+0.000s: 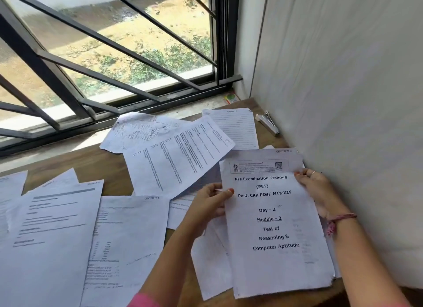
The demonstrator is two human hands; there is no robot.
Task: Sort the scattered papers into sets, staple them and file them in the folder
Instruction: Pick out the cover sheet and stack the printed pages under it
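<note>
A: What are the hands doing?

B: The left hand (207, 206) pinches the left edge of a printed cover sheet (274, 226), thumb on top, fingers behind. The right hand (317, 187) is closed on the sheet's right edge near the top. The sheet reads "Pre Examination Training (PET)", "Day - 2", "Module - 2".

A: Is that sheet alone?

B: No, more white sheets show behind and below it, held with it at the right side of the table (109, 173).

A: And the other papers?

B: Scattered over the table. Just left of the left hand lies a page marked "Section 3" (128, 242), overlapped by another printed page (50, 238) further left. Above the hands a printed page (178, 155) lies slanted over a scribbled sheet (135, 130), with a lined sheet (238, 128) beside it.

A: The stapler?

B: The stapler (267, 122) lies at the far right corner by the wall (343, 77), near the lined sheet. The window (114, 54) with dark bars runs along the far edge.
</note>
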